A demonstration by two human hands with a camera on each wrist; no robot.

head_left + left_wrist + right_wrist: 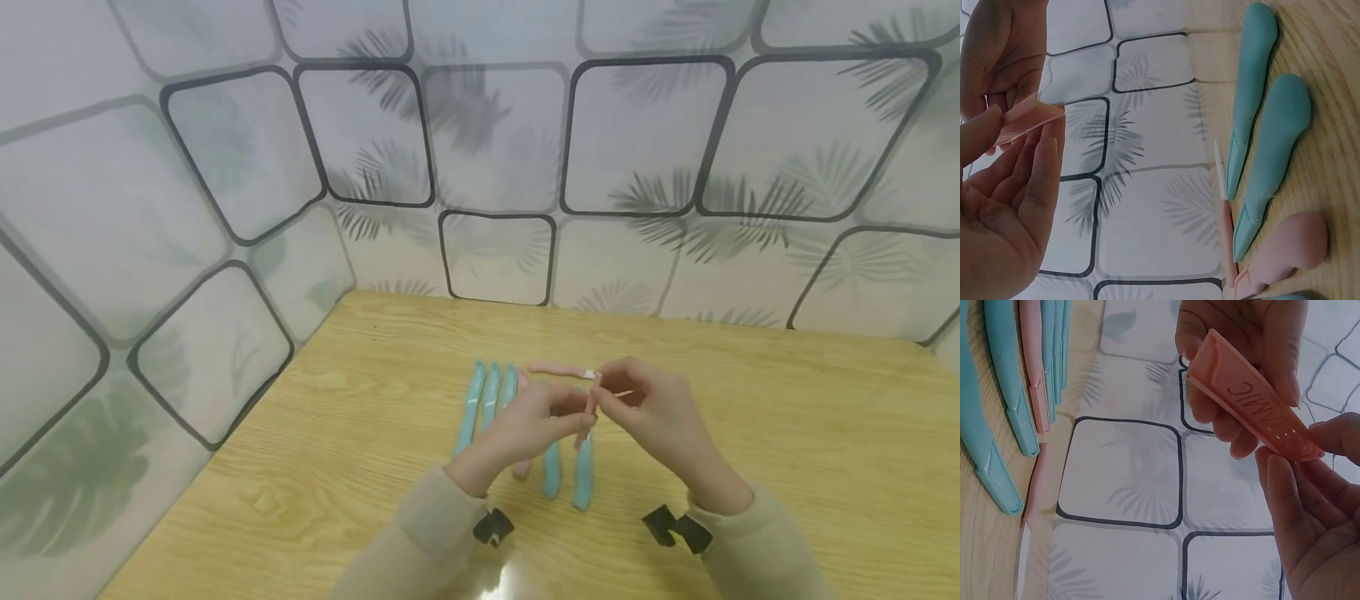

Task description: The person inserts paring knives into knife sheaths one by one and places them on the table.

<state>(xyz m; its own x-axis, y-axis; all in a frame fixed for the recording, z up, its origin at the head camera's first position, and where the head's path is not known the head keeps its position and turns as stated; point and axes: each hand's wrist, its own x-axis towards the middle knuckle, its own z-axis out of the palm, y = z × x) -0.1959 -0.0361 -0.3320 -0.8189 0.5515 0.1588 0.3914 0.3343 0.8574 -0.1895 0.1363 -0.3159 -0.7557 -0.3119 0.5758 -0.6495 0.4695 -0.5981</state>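
A pink knife sheath [1244, 394] with raised lettering is held up between both hands above the table. My right hand [656, 408] pinches its narrow end between thumb and fingers, as the right wrist view shows. The left hand [536, 421] grips the sheath's wider part, thumb and fingers on either side. Lying on the table just beyond the hands is an unsheathed knife [558, 368] with a pink handle and white blade. Several sheathed knives with teal handles [470, 408] and one with a pink handle [1291, 247] lie lengthwise below and left of the hands.
The wood-grain table [337, 467] meets a patterned covering [495, 258] with dark rounded squares and leaf shapes at the back and left. Black pieces [493, 527] sit by the sleeve cuffs.
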